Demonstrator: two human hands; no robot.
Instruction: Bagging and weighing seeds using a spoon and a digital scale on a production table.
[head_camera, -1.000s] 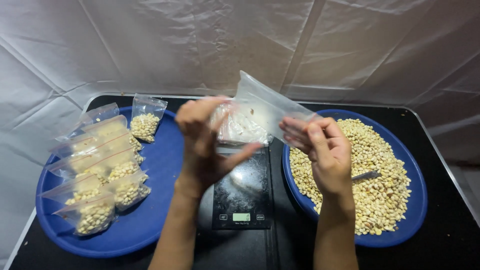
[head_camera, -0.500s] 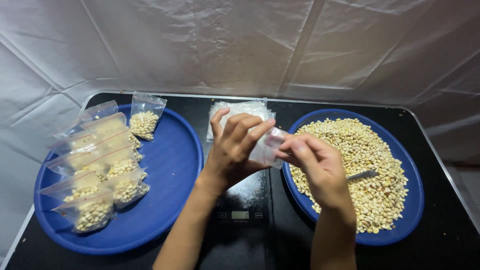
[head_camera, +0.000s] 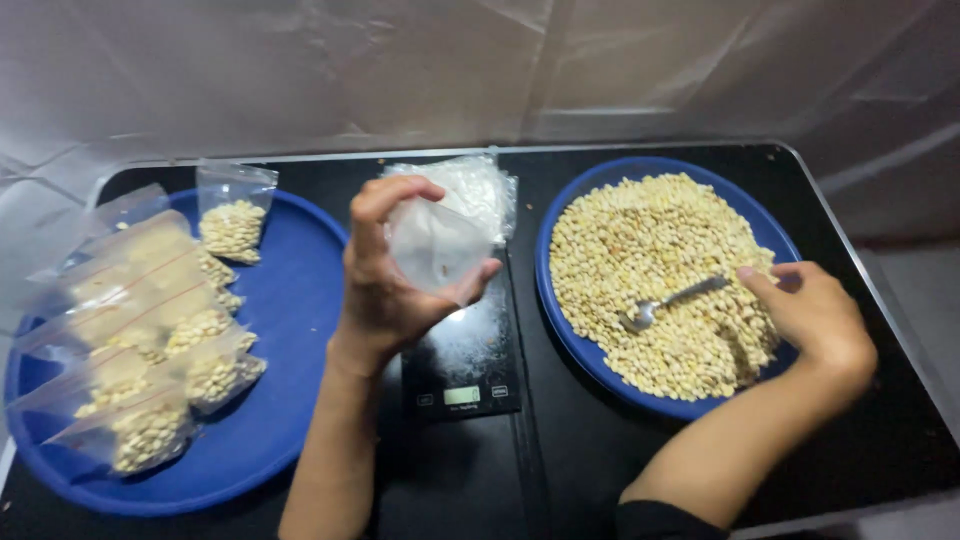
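Left hand (head_camera: 385, 285) grips an empty bag (head_camera: 432, 243) — right hand (head_camera: 815, 320) open by the spoon (head_camera: 668, 303).

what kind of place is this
Likely a small makeshift packing station: a black table draped round with white sheeting, a digital scale, a tray of beans, and filled bags.

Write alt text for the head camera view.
The left hand holds an empty clear bag above a black scale, while the right hand reaches the spoon in a blue plate of beans; filled bags lie left.
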